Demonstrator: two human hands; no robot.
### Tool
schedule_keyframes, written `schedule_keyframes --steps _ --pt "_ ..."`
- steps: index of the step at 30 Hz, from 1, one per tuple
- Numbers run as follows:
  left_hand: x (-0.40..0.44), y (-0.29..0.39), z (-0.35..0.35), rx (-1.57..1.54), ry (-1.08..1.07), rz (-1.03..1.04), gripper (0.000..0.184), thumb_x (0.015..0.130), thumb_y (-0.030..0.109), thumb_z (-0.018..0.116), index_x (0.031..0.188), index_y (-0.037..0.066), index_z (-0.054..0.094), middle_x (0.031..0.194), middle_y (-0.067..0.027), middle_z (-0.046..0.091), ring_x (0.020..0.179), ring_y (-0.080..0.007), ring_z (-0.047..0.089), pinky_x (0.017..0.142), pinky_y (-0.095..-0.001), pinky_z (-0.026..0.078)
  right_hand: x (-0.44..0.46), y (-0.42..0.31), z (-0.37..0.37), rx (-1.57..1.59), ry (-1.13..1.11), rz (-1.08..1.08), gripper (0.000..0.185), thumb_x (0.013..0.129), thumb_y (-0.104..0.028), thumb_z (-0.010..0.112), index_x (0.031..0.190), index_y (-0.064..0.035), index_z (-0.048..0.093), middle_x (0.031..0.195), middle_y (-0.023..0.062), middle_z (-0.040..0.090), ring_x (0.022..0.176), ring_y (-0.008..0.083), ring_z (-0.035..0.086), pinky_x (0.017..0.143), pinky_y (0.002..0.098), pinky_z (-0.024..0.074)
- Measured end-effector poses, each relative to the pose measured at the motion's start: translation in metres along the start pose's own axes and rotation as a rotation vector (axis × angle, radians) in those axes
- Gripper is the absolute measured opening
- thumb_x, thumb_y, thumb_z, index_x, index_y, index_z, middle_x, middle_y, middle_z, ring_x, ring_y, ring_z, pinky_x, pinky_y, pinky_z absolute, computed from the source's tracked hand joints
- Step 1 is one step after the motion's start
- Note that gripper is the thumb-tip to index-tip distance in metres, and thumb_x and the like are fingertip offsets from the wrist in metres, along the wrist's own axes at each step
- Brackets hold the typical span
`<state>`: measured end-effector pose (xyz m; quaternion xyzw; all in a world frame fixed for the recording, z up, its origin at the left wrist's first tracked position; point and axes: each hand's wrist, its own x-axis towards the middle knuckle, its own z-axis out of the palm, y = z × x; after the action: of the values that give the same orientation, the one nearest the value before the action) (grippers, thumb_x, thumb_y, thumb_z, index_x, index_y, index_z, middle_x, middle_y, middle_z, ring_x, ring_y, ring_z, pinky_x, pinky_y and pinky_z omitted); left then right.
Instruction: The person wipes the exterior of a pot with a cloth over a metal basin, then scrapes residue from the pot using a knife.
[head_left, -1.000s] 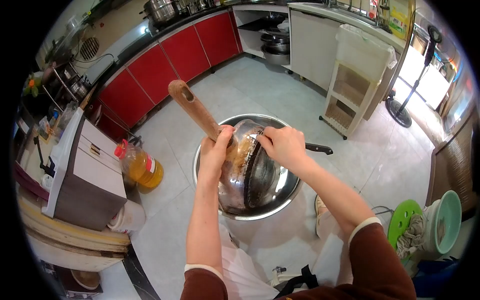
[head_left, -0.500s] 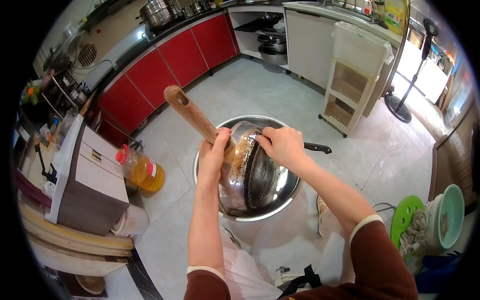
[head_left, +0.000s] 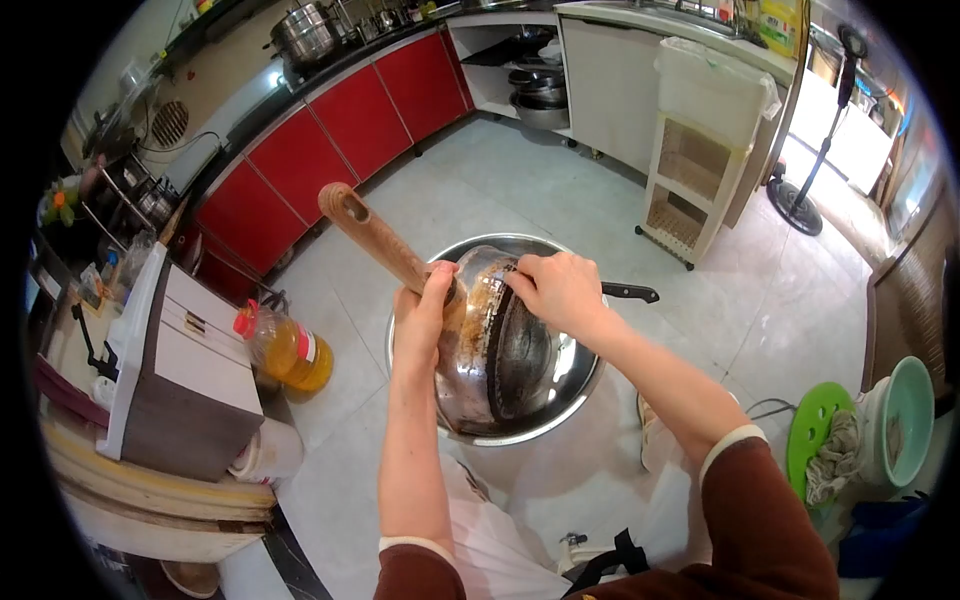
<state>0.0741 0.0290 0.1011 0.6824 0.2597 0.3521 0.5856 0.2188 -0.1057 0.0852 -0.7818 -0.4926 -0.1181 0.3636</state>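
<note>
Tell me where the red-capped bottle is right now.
In the head view, the red-capped bottle is on the floor toward the left, between the white-fronted cabinet and the shiny metal basin.

Pale, glossy floor tiles (head_left: pixel 520 190) carry a wide steel basin (head_left: pixel 583 372) in the middle, a red-capped bottle of yellow liquid (head_left: pixel 295 358) to its left, and, farther off, a wheeled white rack (head_left: pixel 690 191) and a black round-based stand (head_left: pixel 795 207).
</note>
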Motion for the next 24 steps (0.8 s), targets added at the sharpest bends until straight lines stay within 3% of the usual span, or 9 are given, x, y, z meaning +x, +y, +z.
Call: schedule_keyframes --steps 21,24 --pt "-0.004 0.004 0.003 -0.014 -0.012 -0.019 0.034 0.091 0.036 0.064 0.098 0.004 0.07 0.09 0.0011 0.056 0.085 -0.0101 0.05 0.077 -0.0264 0.042 -0.006 -0.012 0.0 0.002 -0.082 -0.012 0.033 0.088 -0.038 0.063 0.074 -0.009 0.069 0.065 0.0126 0.066 0.064 0.0345 0.065 0.06 0.0463 0.0515" --pt "-0.004 0.005 0.002 -0.016 0.002 -0.029 0.036 0.091 0.033 0.064 0.1 -0.001 0.07 0.093 -0.0058 0.063 0.088 -0.0136 0.055 0.081 -0.0296 0.044 0.002 -0.004 0.0 -0.019 -0.027 0.032 0.032 0.088 -0.038 0.062 0.077 -0.0092 0.071 0.066 0.0127 0.066 0.065 0.0354 0.066 0.06 0.046 0.0521"
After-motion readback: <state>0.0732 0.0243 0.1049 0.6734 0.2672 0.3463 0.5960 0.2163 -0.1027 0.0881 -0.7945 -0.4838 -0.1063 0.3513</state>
